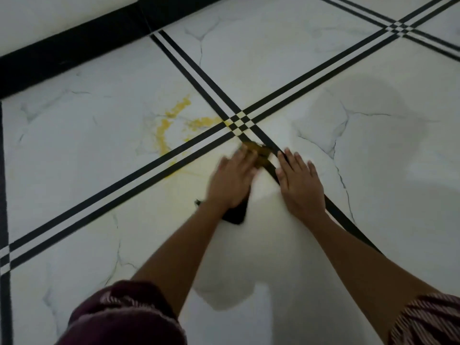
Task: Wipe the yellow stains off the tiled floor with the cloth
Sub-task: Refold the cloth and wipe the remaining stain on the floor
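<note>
Yellow stains (165, 130) curve across the white marbled floor tile (82, 135) left of a crossing of black double lines (240, 123). A dark cloth (236, 212), stained yellow at its far end (260, 151), lies on the floor under my left hand (232, 180). My left hand presses flat on it with straight fingers and looks blurred. My right hand (300, 179) rests flat on the floor just right of the cloth, fingers spread, over a black line. A faint yellowish smear (189, 170) shows left of my left hand.
A black skirting band (74, 48) runs along the wall at the top left. Black double lines (112, 192) cross the floor diagonally. My shadow (368, 115) falls on the tile to the right. Patterned maroon sleeves (129, 317) fill the bottom corners.
</note>
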